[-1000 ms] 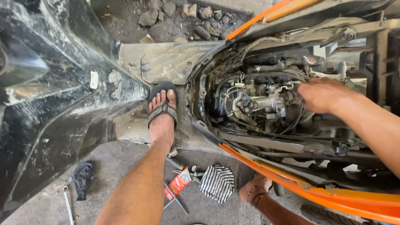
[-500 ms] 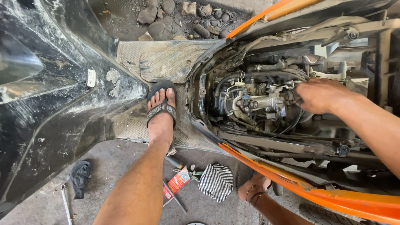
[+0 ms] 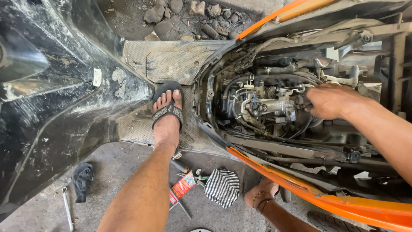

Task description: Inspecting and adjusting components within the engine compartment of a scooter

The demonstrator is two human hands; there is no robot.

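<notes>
The carburettor (image 3: 268,105), a grey metal block w/ dark hoses and wires around it, is seen in the open engine bay of the orange scooter (image 3: 343,202). The right hand (image 3: 330,101) is laid just right of the carburettor, fingers curled into the parts; what is gripped cannot be told. The left hand is not in view. Below the carburettor, on the floor, are seen: 1 striped cloth (image 3: 222,187), 1 red packet (image 3: 183,184), 1 spanner (image 3: 66,206), 1 black rag (image 3: 82,180). One sandalled foot (image 3: 168,112) is set left of the carburettor.

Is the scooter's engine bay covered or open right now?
Open: the engine bay shows bare hoses and carburetor, and the right hand reaches inside.
</notes>
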